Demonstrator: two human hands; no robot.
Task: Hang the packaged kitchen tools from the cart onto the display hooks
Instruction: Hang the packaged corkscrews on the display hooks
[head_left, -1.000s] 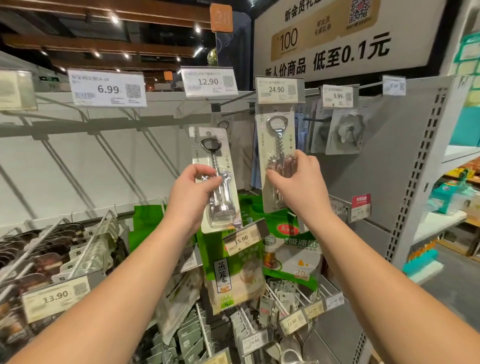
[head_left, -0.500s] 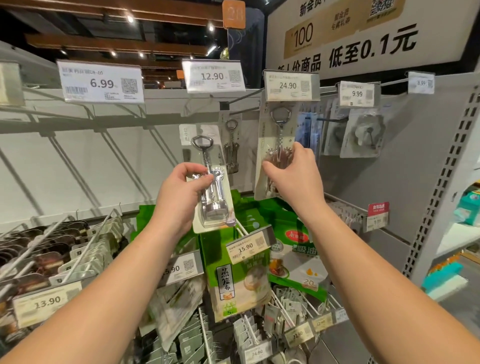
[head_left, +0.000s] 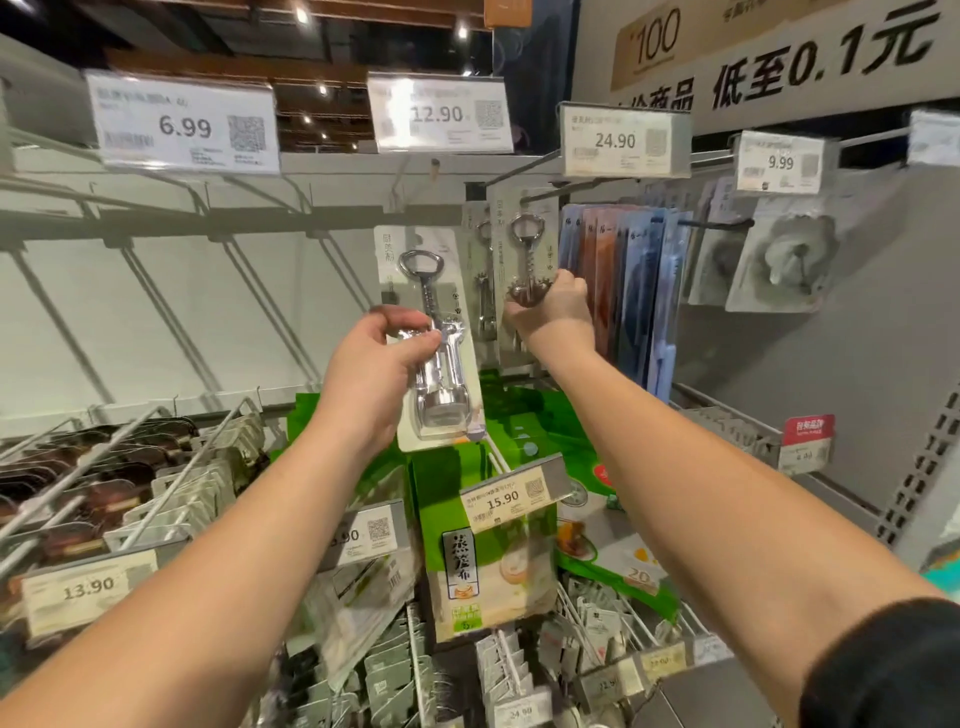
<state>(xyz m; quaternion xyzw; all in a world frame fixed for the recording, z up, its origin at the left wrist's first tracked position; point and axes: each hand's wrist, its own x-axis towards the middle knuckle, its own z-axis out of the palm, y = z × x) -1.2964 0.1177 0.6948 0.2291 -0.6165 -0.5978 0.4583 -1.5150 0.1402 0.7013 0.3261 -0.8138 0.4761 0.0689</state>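
You have bare hooks (head_left: 156, 208) and open wall under the 6.99 tag (head_left: 184, 124). Rightward, hanging corkscrew cards (head_left: 488, 280) and blue packets (head_left: 639, 291) crowd the hooks. Green bags (head_left: 483, 540) block below.

Count, display wall. Corkscrew packs: three, one (head_left: 434, 343) in the left hand (head_left: 371, 374), one (head_left: 524, 260) gripped by the right hand (head_left: 553, 312), one (head_left: 484, 280) hanging between them. Hands: two. Price tags along the top rail: four readable, 6.99 (head_left: 182, 124), 12.90 (head_left: 440, 113), 24.90 (head_left: 623, 140), 9.99 (head_left: 779, 163).
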